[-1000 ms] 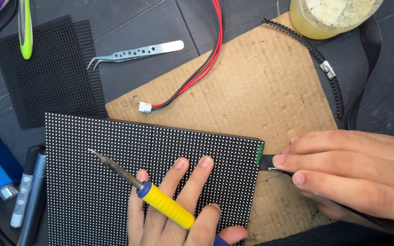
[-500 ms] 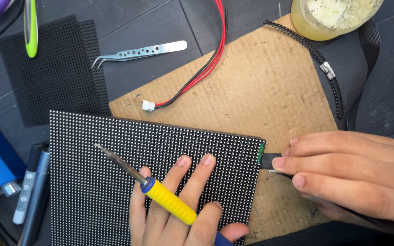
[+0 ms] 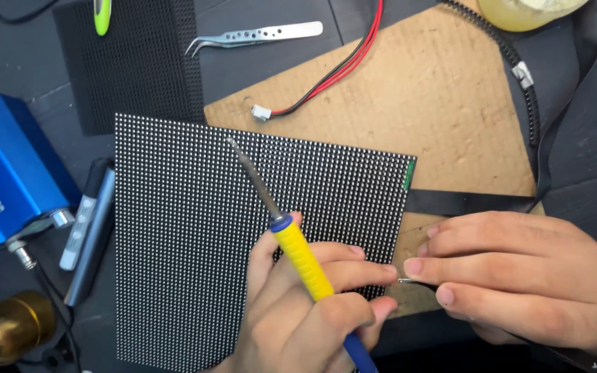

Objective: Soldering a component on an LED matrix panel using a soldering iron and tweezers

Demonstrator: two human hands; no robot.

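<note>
Head view: soldering iron [image 3: 298,252] is gripped at its yellow handle by left hand [image 3: 312,311]; thin wire [image 3: 406,280] is pinched by right hand [image 3: 519,276]; stiff, fragile panel [image 3: 195,242] is best held by edges.

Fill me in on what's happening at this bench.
A person is working over an LED panel lying on cardboard. The left hand holds a yellow-handled soldering iron, tip raised over the panel's upper part. The right hand rests at the panel's right edge, pinching a thin bit of wire. Tweezers and a red-black lead lie behind.
</note>
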